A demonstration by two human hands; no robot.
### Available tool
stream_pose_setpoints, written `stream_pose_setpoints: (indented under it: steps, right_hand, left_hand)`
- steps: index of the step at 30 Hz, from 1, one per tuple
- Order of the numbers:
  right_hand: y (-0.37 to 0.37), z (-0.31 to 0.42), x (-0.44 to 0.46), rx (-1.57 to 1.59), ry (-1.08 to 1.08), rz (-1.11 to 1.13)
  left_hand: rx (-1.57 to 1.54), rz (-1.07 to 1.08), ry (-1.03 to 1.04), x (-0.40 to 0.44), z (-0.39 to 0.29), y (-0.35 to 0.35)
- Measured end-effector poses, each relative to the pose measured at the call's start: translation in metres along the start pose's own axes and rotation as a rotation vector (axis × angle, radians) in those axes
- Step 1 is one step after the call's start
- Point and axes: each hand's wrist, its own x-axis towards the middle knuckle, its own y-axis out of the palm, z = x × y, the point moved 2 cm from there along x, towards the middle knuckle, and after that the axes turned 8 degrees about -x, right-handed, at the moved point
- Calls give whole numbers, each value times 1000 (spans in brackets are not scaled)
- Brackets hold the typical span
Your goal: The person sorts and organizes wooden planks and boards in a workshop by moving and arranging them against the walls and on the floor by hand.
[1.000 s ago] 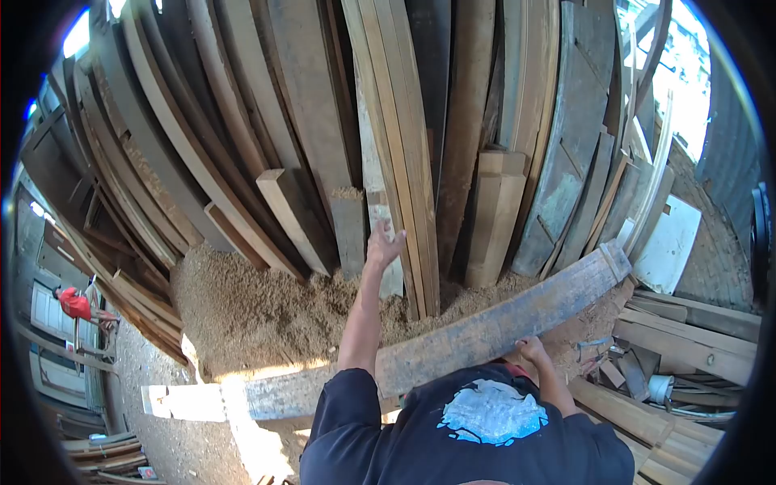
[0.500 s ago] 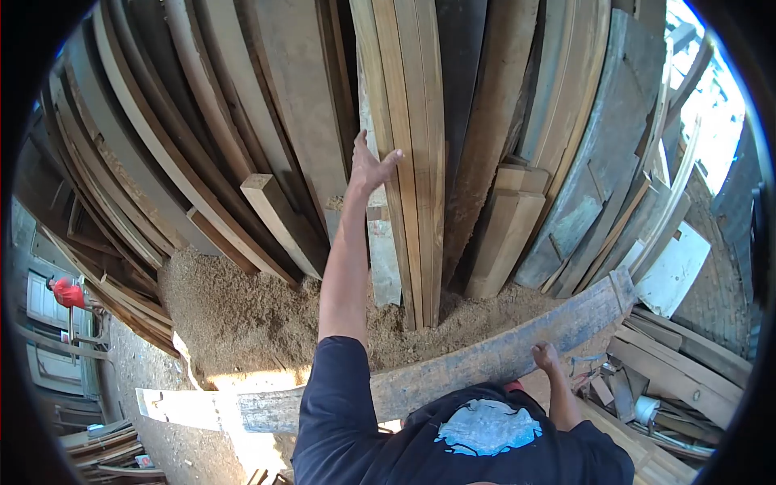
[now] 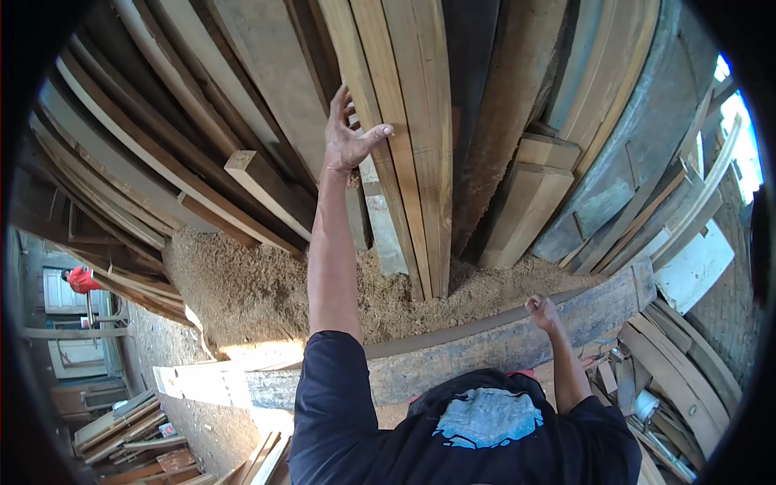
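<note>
My left hand [image 3: 349, 144] is raised at the upper middle, against the left edge of a bundle of light brown boards [image 3: 408, 145]. Its thumb lies across the front of the nearest board and its fingers curl at the side. The boards lean upright, with their lower ends in sawdust [image 3: 267, 283]. Lower right, my right hand [image 3: 542, 310] is closed above a long weathered plank [image 3: 477, 354]; whether anything is inside the fist cannot be made out. A narrow whitish board [image 3: 383, 222] stands just left of the bundle.
Many planks [image 3: 267, 48] lean across the back. Short blocks [image 3: 525, 202] stand right of the bundle. A white panel [image 3: 697, 265] and scrap wood [image 3: 679, 380] are at the right. A person in red [image 3: 82, 280] is far left, above a pile of boards [image 3: 129, 428].
My left hand has moved up along the boards, its fingers now curling at their edge. My right hand has risen away from the weathered plank's lower edge. The view has shifted.
</note>
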Motion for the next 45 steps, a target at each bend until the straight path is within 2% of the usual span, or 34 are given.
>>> stream_pose_setpoints:
  steps: [3, 5, 8, 10, 13, 14, 17, 21, 25, 27, 29, 32, 34, 36, 38, 41, 45]
  right_hand:
    - [10, 4, 31, 44, -102, -1]
    - [19, 5, 49, 44, -155, -22]
    - [-15, 52, 52, 103, -182, -66]
    - [-19, 56, 56, 129, -187, -57]
    - [-21, 50, 55, 151, -206, -89]
    - [-19, 45, 52, 157, -211, -108]
    - [-30, 39, 40, 99, -80, 38]
    - [-19, 25, 33, 113, -120, 44]
    - [-59, 110, 60, 91, -144, 44]
    - [-91, 175, 75, 74, -237, -38]
    - [-128, 240, 82, 193, -396, -117]
    - [-165, 306, 81, 231, -525, -179]
    - [-178, 327, 74, 259, -604, -251]
    - [-183, 331, 68, 258, -637, -236]
    - [-170, 319, 67, 227, -621, -226]
    - [-150, 300, 56, 191, -605, -195]
    - [-136, 270, 38, 209, -518, -135]
  left_hand:
    - [34, 19, 139, -1, -3, 2]
    - [1, 15, 122, -3, -1, 2]
    - [-48, -5, 96, -6, 6, 4]
    - [-17, -40, 60, -12, 3, 6]
    - [227, -122, 201, -21, -12, 14]
    - [286, -124, 188, -22, -12, 15]
    - [433, -124, 121, -27, -13, 9]
    - [549, -134, 35, -36, -32, 11]
    - [489, -143, -36, -34, -35, 9]
    - [404, -112, -57, -34, -37, 4]
    - [288, -59, -61, -31, -33, -5]
    - [558, -134, -142, -29, -14, -13]
    - [689, -281, -104, -48, -46, 14]
    - [963, -474, 458, -73, -73, 32]
    - [738, -366, 590, -90, -69, 50]
    - [512, -229, 383, -87, -71, 81]
    - [179, -246, 48, -38, -52, 80]
